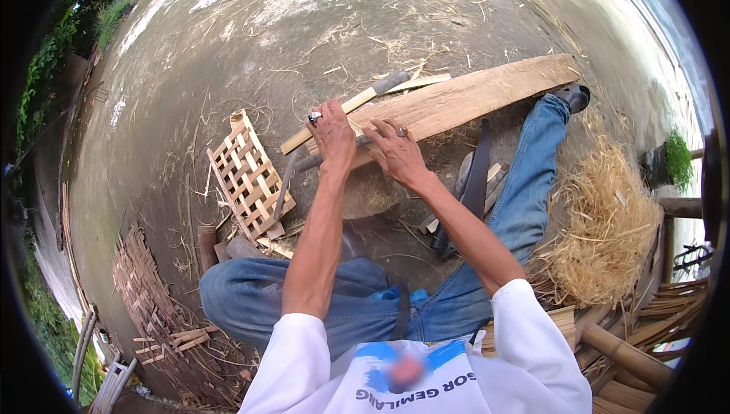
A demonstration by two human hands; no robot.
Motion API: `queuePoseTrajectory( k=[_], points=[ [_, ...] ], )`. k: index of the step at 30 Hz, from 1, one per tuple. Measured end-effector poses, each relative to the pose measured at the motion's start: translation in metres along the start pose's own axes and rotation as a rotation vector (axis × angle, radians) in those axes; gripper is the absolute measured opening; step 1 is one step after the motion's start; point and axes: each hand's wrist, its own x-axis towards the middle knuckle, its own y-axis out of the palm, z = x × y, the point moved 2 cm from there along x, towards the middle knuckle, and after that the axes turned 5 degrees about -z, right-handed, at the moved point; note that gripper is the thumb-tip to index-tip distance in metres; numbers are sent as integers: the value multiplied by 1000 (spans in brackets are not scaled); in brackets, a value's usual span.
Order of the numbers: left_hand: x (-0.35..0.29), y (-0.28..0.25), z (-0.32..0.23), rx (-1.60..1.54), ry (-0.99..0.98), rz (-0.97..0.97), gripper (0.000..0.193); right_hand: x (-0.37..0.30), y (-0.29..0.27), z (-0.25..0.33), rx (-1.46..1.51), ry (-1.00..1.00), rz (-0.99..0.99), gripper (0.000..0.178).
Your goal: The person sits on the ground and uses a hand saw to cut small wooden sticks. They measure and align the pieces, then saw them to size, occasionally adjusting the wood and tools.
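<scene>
My left hand [333,139] is closed over a dark narrow rod-like tool [308,163] at the near end of a long wooden board [471,98]. The tool's grey end sticks out left of that hand. Close beside it, my right hand [398,157] has its bent fingers around the tool's other end, against the board. What lies beneath the palms is hidden. The board slants away to the far right, its far end near my right foot. Just beyond my left hand lies a pale wooden stick with a grey end section [372,91].
A woven bamboo panel [247,171] lies at the left, with a curved grey strip [284,193] against it. A long dark blade [479,174] rests beside my right leg. Shavings [608,224] are heaped at the right. A worn woven mat [148,285] lies lower left.
</scene>
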Motion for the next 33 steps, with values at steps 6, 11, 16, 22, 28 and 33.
queuePoseTrajectory(
  k=[6, 11, 16, 22, 28, 33],
  points=[
    [1, -2, -10, -29, 11, -26, 40, 6, 13, -10, 116, 45, 61, 37],
    [2, 1, -6, -39, 31, -76, 43, -10, -33, -39, 207, 271, -20, 30],
    [-14, 14, -17, 7, 48, -16, 37, -46, -55, -123, 85, 429, -232, 35],
    [-31, 28, -16, 45, 77, 63, 35, -33, -69, -115, -174, 348, -316, 41],
    [-36, 22, -24, 49, 46, 163, 42, 9, -48, -43, -57, -139, -134, 39],
    [-43, 24, -24, 28, 46, 106, 56, 15, -18, -51, -146, -304, 34, 52]
  ],
)
